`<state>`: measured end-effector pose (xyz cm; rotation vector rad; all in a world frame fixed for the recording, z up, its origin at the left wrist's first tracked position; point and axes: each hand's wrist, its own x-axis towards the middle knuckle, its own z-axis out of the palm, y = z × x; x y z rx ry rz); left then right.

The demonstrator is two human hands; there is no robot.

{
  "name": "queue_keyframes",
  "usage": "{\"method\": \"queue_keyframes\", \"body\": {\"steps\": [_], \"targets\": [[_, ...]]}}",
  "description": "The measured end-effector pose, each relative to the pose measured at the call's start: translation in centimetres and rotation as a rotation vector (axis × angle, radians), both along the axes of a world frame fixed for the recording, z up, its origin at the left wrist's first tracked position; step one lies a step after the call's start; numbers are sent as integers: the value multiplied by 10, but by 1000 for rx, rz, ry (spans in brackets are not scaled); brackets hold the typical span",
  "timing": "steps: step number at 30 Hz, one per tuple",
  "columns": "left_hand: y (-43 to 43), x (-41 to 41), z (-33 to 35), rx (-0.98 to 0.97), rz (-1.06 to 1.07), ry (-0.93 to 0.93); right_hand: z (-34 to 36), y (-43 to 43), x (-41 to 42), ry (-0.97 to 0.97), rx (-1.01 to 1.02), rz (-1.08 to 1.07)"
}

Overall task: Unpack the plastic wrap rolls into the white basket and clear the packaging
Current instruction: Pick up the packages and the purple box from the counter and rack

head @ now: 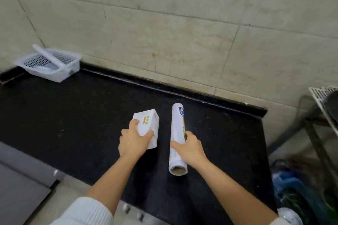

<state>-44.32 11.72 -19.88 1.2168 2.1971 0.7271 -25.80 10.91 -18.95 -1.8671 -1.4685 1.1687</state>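
Observation:
A white carton [149,124] with green and orange print stands on the black countertop [73,115], and my left hand [132,140] grips its near end. To its right a long white plastic wrap roll [177,129] lies lengthwise, its open cardboard core facing me. My right hand [190,147] is closed around the roll's middle. The white perforated basket [48,65] sits far left against the wall, with another white roll [48,55] leaning across it.
Beige tiled wall runs behind the counter. A metal rack [321,107] with a dark pan stands at the right, past the counter's end. Blue and green bags [292,188] lie on the floor below it. Grey cabinet fronts are at lower left.

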Motion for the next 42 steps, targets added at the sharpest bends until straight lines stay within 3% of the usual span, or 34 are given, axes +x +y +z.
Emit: {"method": "queue_keyframes", "body": {"steps": [3,11,19,23,28,35,42], "targets": [[-10,-23,-28,-4,-16,122,-32,-12,-33,-150,-17,25],[-27,-39,-64,-17,-119,151,-75,-31,-71,-451,-59,113],[-23,-37,-66,-115,-170,186,-76,-29,-59,-415,-34,147],[2,-19,-39,40,-233,280,-55,-17,-31,-397,69,53],[36,56,9,176,-429,234,-3,-4,37,-457,222,-52],[40,222,87,313,-710,155,86,-19,178,-596,368,-197],[7,386,132,492,-786,202,152,-45,350,-811,560,-253]]}}
